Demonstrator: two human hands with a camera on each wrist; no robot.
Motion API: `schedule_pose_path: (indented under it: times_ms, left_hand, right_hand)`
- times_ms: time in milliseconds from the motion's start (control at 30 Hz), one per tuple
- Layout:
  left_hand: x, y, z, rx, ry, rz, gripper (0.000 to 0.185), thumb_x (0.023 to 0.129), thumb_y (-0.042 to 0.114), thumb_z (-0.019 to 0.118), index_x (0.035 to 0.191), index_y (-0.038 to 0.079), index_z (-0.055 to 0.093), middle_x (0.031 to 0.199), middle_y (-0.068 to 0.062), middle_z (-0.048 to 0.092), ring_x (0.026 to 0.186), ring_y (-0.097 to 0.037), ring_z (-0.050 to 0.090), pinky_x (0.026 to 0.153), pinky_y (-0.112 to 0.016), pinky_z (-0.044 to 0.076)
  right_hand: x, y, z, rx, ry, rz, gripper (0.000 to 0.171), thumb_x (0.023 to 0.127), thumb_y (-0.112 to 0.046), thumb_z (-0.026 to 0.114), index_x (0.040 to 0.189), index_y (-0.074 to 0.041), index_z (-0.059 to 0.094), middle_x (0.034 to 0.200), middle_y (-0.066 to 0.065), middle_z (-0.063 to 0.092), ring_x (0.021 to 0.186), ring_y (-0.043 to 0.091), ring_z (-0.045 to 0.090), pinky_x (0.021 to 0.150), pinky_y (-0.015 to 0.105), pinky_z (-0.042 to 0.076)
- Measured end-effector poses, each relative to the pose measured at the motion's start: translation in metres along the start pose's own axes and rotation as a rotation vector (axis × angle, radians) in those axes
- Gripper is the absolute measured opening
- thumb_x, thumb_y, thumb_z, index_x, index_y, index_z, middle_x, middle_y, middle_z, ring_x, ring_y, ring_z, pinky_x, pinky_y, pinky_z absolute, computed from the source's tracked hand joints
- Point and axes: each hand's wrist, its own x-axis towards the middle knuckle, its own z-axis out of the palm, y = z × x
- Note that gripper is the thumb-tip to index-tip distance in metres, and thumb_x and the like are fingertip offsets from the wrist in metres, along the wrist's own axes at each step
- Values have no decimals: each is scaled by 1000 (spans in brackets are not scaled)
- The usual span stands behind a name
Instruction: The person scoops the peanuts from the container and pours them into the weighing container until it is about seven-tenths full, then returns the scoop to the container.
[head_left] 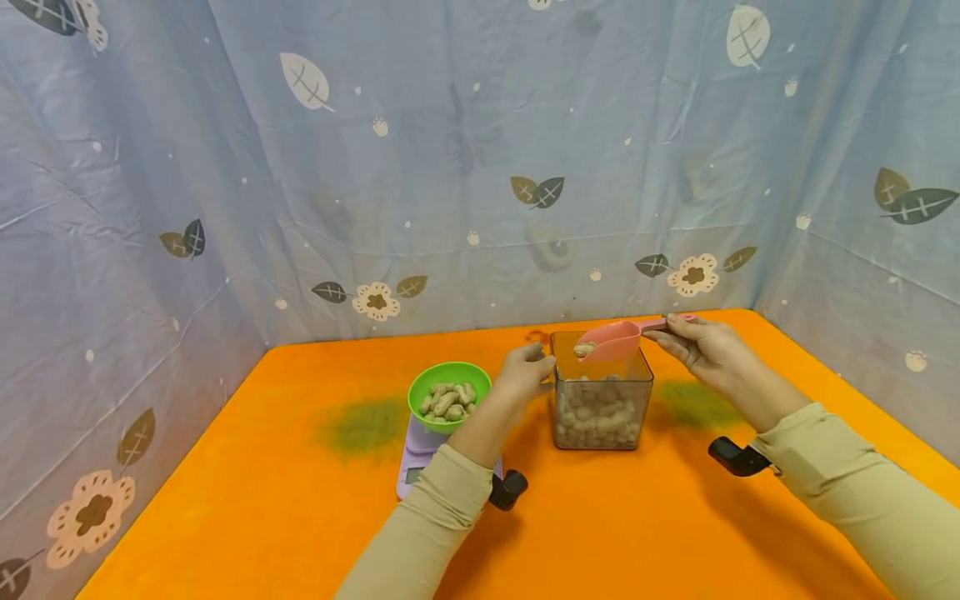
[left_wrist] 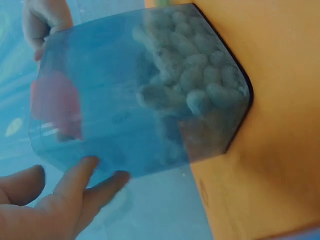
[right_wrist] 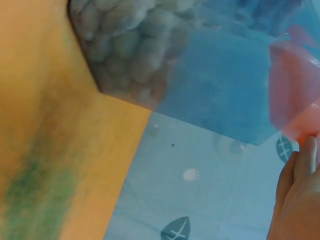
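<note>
A table [head_left: 300, 517] is enclosed by a curtain [head_left: 450, 150] on the left, far and right sides. Near the table's middle a container [head_left: 602, 412] is set, with peanuts [head_left: 597, 421] lying in its lower part. To its left a bowl [head_left: 448, 392], also filled with peanuts, is placed on a scale [head_left: 417, 454]. A scoop [head_left: 611, 340] is held over the container's open top by the right hand [head_left: 708, 350], which lies to the right of the container. The container's left upper edge is touched by the left hand [head_left: 525, 373], positioned between bowl and container.

Clear glossy plastic container [head_left: 602, 400], matt orange tabletop [head_left: 300, 517].
</note>
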Motion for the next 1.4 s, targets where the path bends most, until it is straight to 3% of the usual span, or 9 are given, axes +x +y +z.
schedule_pose_path:
  times_ms: [67,100,200,533,800,1000,1233,1400]
  left_hand:
    - [-29,21,-5,-25,1,22,50,104,3,40,149,-9,22,151,-28,28,136,-40,36,107,-42,41]
    - [-35,24,-9,-38,-1,35,50,104,3,40,150,-9,22,151,-27,28,136,-40,36,107,-41,41]
    - [-22,10,-25,-59,-11,82,52,104,6,43,151,-6,23,152,-24,30,135,-39,38,106,-40,42]
    - [-38,17,-59,-1,0,95,53,104,8,44,151,-4,23,153,-22,29,136,-39,36,110,-44,37]
    - [-50,22,-92,42,70,135,50,104,6,43,149,-7,27,151,-24,33,136,-39,36,110,-46,35]
    - [-59,23,-116,100,174,120,49,103,5,44,149,-6,30,150,-22,36,137,-37,36,113,-48,31]
    - [-64,13,-135,241,260,117,50,101,1,45,147,-10,29,151,-26,32,141,-39,27,117,-49,21]
    - [-61,3,-143,316,247,22,52,100,-2,44,147,-13,24,153,-30,24,141,-42,22,113,-51,28]
  right_hand:
    - [0,-1,1,41,3,-3,32,101,-2,41,86,7,68,88,22,69,82,29,72,75,26,58]
    - [0,-2,3,61,9,-4,31,101,-1,42,86,7,68,88,22,69,82,31,72,75,26,58]
    - [0,-4,7,86,16,0,31,101,-2,42,87,7,69,88,22,69,82,31,71,76,27,58]
    - [11,4,28,142,-24,27,32,102,-2,39,88,9,66,88,25,69,83,34,71,78,31,58]
    - [21,19,48,117,-31,35,30,101,-1,42,85,7,66,86,23,69,81,29,72,76,28,58]
    - [29,30,61,104,-58,49,30,101,-1,42,85,7,66,85,23,70,80,28,72,72,27,59]
    - [32,43,72,-4,-59,36,26,101,-4,44,87,2,64,85,18,71,78,22,72,69,24,58]
    - [34,55,80,-129,-61,3,20,101,-6,46,92,-1,63,86,13,71,80,18,71,70,21,57]
